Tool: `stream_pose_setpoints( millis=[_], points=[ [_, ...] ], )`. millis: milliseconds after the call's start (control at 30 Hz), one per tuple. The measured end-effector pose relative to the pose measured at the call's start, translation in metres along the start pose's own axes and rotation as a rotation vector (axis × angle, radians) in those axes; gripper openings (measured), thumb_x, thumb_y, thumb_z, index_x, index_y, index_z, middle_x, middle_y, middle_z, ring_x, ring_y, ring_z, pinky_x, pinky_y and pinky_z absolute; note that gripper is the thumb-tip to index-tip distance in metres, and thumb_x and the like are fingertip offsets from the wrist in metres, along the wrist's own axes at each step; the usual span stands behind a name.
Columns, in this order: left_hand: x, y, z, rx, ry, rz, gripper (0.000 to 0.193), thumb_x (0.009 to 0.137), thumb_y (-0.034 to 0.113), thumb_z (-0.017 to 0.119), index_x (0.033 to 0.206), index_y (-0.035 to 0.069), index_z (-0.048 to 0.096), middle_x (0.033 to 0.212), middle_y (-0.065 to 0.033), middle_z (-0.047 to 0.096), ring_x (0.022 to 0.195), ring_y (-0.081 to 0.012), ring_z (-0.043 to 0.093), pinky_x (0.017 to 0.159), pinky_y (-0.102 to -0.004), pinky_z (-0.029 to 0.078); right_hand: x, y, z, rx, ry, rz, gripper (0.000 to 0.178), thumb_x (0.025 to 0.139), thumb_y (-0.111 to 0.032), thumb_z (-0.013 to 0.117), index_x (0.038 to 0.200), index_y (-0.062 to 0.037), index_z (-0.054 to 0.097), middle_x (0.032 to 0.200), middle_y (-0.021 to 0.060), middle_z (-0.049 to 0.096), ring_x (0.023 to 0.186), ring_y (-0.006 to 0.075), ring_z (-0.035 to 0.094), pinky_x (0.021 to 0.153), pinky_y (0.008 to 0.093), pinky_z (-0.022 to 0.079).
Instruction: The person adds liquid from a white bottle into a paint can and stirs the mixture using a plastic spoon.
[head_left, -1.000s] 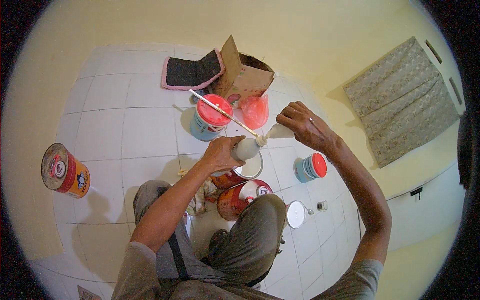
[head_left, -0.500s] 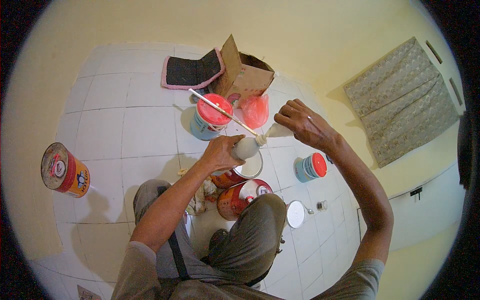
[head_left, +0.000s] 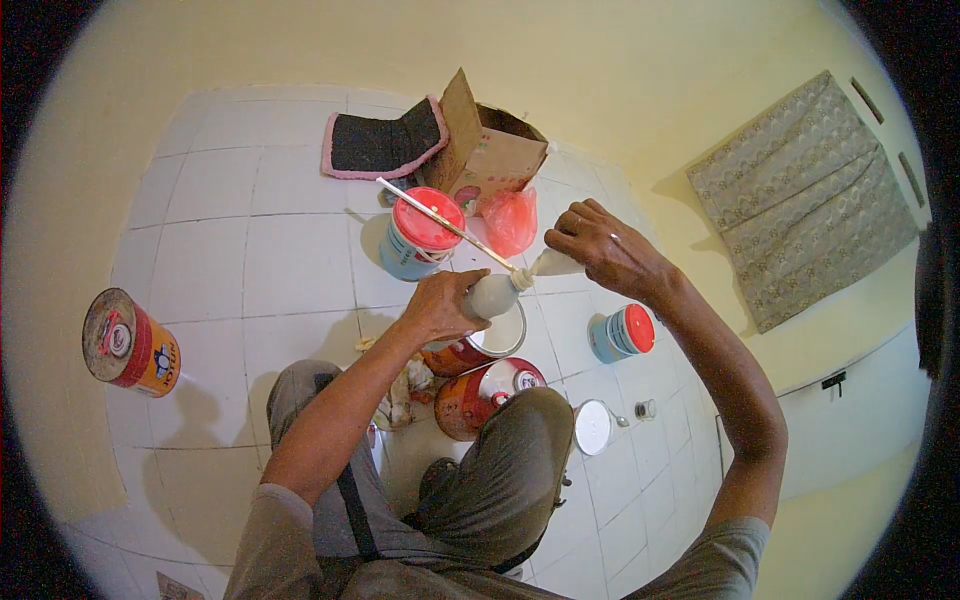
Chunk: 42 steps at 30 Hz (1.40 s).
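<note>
My left hand (head_left: 445, 305) is closed round a whitish plastic bottle (head_left: 494, 297), tilted with its neck toward the upper right. A pale, cone-shaped piece (head_left: 557, 263) meets the bottle's mouth; my right hand (head_left: 608, 250) pinches its wide end from above. Whether it is a funnel or a cloth I cannot tell. From the bottle's neck a long thin white stick (head_left: 440, 220) slants up to the left; its lower end is stained. Below the bottle stands an open can (head_left: 506, 335) with a pale inside, partly hidden by the bottle and my left hand.
A red metal can (head_left: 470, 405) stands by my knee, another can (head_left: 150, 350) at far left. Two blue tubs with red lids, one larger (head_left: 410, 250), one smaller (head_left: 608, 338), flank the work. A white lid (head_left: 592, 428), cardboard box (head_left: 497, 165) and pink bag (head_left: 511, 222) lie around.
My right hand has shifted very slightly left, toward the bottle. My left hand and the bottle look unmoved.
</note>
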<state>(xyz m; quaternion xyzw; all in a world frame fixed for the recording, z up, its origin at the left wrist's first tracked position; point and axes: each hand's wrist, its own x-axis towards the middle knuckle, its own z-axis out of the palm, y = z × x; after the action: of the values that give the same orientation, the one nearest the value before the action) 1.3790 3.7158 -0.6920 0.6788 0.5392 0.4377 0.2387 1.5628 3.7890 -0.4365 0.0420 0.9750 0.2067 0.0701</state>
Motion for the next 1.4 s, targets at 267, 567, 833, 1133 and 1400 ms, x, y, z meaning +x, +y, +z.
stream_pose_setpoints(
  millis=[267,567,833,1133,1400],
  points=[
    [0.001,-0.001,0.001,0.006,0.004,0.009,0.091,0.061,0.042,0.093,0.142,0.012,0.066,0.115,-0.0188,0.077,0.103,-0.0358,0.075,0.098,-0.0470,0.058,0.000,0.001,0.008,-0.011,-0.036,-0.006,0.029,0.086,-0.007,0.064,0.114,-0.0077,0.059,0.098,0.0138,0.063,0.101,0.0326,0.064,0.093,0.0446,0.051],
    [0.002,0.004,-0.001,0.039,-0.027,-0.021,0.091,0.060,0.043,0.093,0.142,0.012,0.066,0.115,-0.0190,0.077,0.103,-0.0363,0.075,0.096,-0.0477,0.058,-0.004,0.001,0.015,-0.012,0.002,0.007,0.029,0.077,0.002,0.067,0.105,-0.0052,0.060,0.100,0.0124,0.062,0.101,0.0304,0.061,0.093,0.0428,0.049],
    [0.001,0.006,-0.004,0.078,-0.063,-0.050,0.091,0.061,0.042,0.093,0.143,0.013,0.065,0.115,-0.0201,0.076,0.103,-0.0363,0.075,0.096,-0.0470,0.058,-0.007,0.000,0.027,0.028,0.034,0.020,0.028,0.085,-0.006,0.065,0.113,-0.0064,0.060,0.100,0.0146,0.063,0.102,0.0330,0.064,0.093,0.0442,0.051],
    [0.001,0.009,-0.005,0.074,-0.060,-0.064,0.090,0.063,0.040,0.094,0.143,0.012,0.064,0.121,-0.0199,0.075,0.110,-0.0368,0.073,0.099,-0.0470,0.057,-0.041,0.000,0.083,0.305,0.235,0.311,0.019,0.083,0.001,0.069,0.100,-0.0027,0.063,0.097,0.0150,0.066,0.097,0.0352,0.063,0.089,0.0448,0.052],
    [0.001,0.001,0.002,0.066,0.006,-0.022,0.090,0.063,0.036,0.096,0.143,0.011,0.064,0.126,-0.0196,0.074,0.114,-0.0370,0.072,0.103,-0.0462,0.056,-0.079,-0.011,0.132,0.552,0.454,0.634,0.018,0.089,0.004,0.065,0.106,-0.0017,0.064,0.103,0.0190,0.068,0.099,0.0411,0.066,0.085,0.0480,0.055]
  ],
)
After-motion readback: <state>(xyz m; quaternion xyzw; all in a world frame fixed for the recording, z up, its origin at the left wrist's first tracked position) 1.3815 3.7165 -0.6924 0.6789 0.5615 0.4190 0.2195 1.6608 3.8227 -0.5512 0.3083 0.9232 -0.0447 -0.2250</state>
